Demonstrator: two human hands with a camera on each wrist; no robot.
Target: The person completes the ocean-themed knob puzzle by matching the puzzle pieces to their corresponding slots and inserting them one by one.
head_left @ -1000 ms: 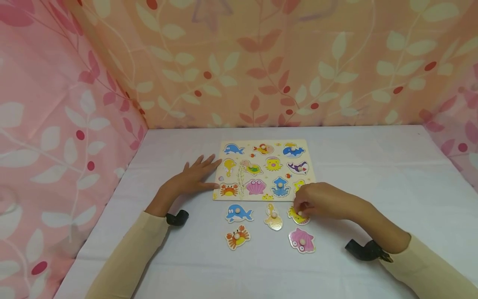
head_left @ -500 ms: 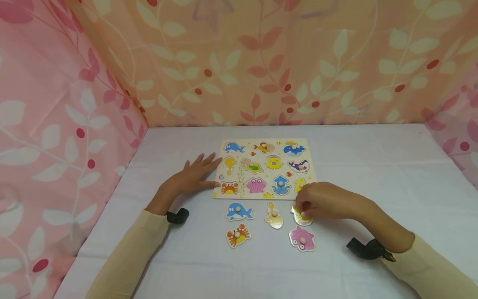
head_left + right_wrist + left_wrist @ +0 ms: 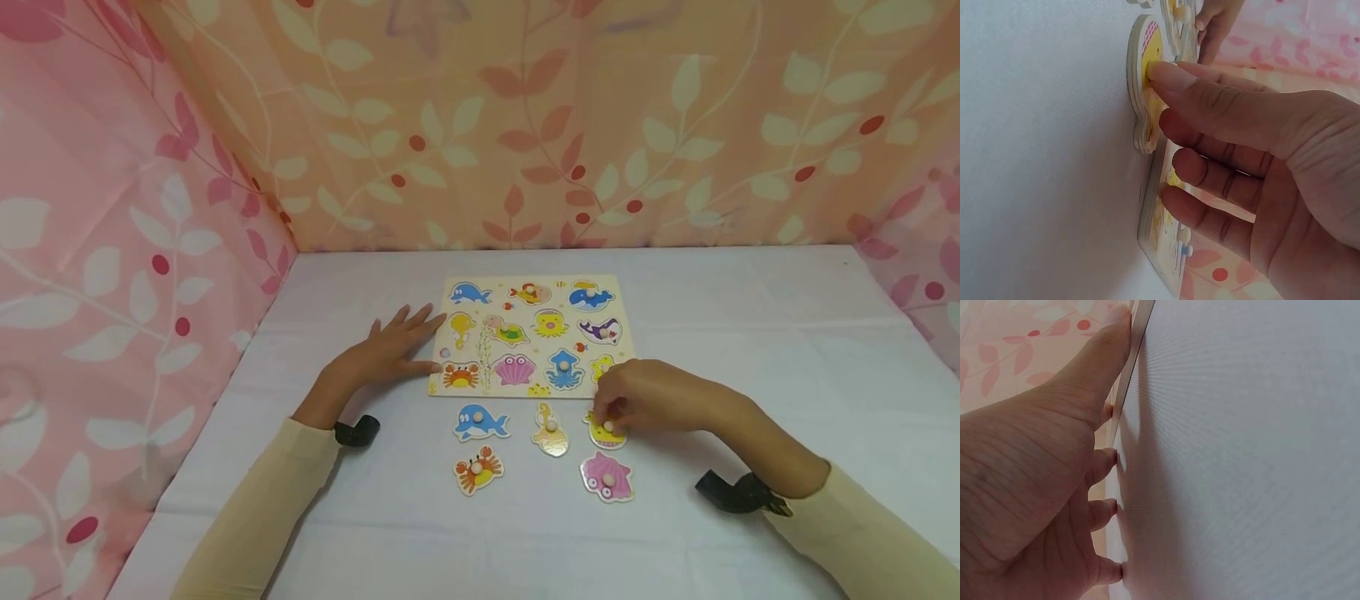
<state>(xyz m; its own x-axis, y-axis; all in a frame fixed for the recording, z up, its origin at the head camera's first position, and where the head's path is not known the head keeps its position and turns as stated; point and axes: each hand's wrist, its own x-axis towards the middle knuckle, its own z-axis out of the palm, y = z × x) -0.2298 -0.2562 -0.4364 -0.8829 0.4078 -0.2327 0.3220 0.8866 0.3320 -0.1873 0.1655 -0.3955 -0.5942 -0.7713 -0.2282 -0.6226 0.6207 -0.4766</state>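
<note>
In the head view a wooden peg puzzle board (image 3: pixel 626 346) with sea animals lies on the white table. My left hand (image 3: pixel 382 350) has its fingers spread along the board's left edge; in the left wrist view its thumb (image 3: pixel 1100 359) touches the board's side. Just in front of the board's right corner, my right hand (image 3: pixel 660 398) pinches the knob of a yellow octopus puzzle piece (image 3: pixel 603 440). The right wrist view shows the thumb (image 3: pixel 1175 78) at that knob, the piece upright on the picture beside the white cloth and the other fingers curled near the board.
Loose knobbed pieces lie before the board: a blue dolphin (image 3: pixel 480 423), a seahorse (image 3: pixel 551 432), an orange crab (image 3: pixel 478 471) and a pink shell (image 3: pixel 607 477). Several pieces, including a squid (image 3: pixel 564 369) and a turtle (image 3: pixel 506 332), sit in the board. Patterned curtains (image 3: pixel 480 125) stand behind.
The octopus piece has turned and shifted slightly right under my right hand's fingers. My left hand has stayed at the board's left edge.
</note>
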